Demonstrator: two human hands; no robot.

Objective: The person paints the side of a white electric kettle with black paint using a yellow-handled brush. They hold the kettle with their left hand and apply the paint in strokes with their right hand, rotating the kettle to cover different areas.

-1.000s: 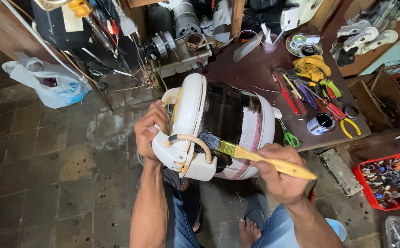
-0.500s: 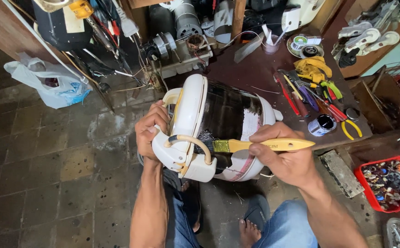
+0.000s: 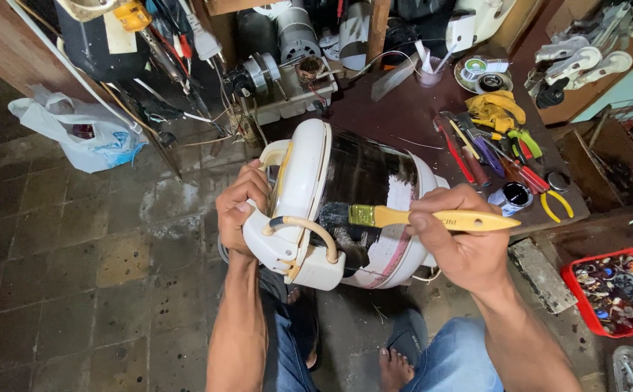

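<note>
Dark stone tiles cover the floor [image 3: 77,276], and a cluttered brown bench [image 3: 411,109] stands at the far side, where pliers [image 3: 527,145], screwdrivers [image 3: 469,156] and a small open tin [image 3: 512,197] are laid out. A white cooker [image 3: 331,207] is held on its side above the knees, just before the bench edge. Its lid rim is clasped by the left hand [image 3: 240,207], whose grip is closed around it. A yellow-handled paintbrush [image 3: 433,218] is pinched in the closed grip of the right hand [image 3: 462,243], with the bristles laid against the black-painted body. A red tray [image 3: 610,290] of small parts is seen at the right, and a white plastic bag [image 3: 77,134] lies at the left.
</note>
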